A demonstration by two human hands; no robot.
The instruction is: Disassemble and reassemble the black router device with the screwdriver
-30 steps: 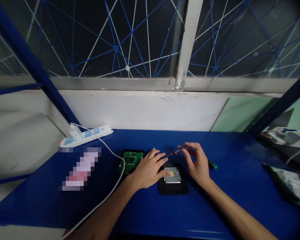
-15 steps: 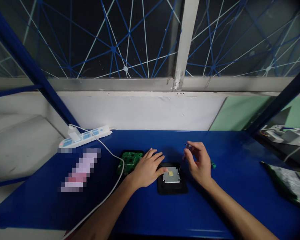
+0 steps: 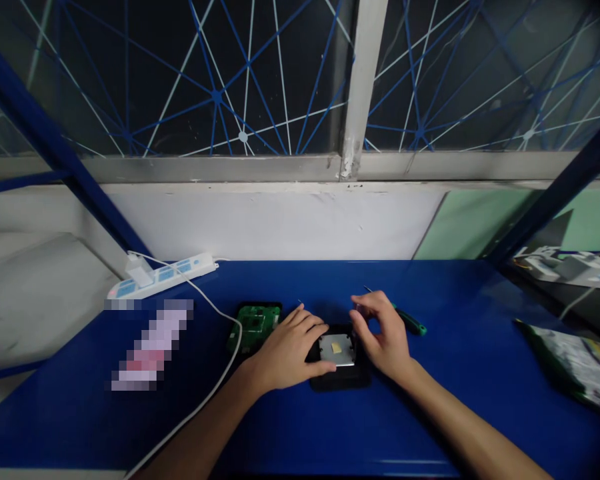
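A black device [image 3: 347,378] with a silver plate [image 3: 336,349] and a small yellow patch lies on the blue table [image 3: 430,413]. My left hand [image 3: 287,348] rests flat on its left side, fingers stretched, thumb at the front edge. At the device's right rear corner my right hand [image 3: 384,333] is curled, fingertips pinched together; what they pinch is too small to make out. A green-handled screwdriver [image 3: 409,322] lies on the table just behind my right hand. A green circuit board [image 3: 253,326] in a black shell sits left of my left hand.
A white power strip [image 3: 163,276] sits at the back left, its white cable [image 3: 215,393] running past the circuit board toward me. A blurred pink object [image 3: 153,343] lies at left. A printed bag [image 3: 570,363] lies at right. A window ledge stands behind the table.
My right hand has come down and left, from above the table to the device's right rear corner. The thin tool with a red grip it held up is no longer clearly visible. My left hand stays put.
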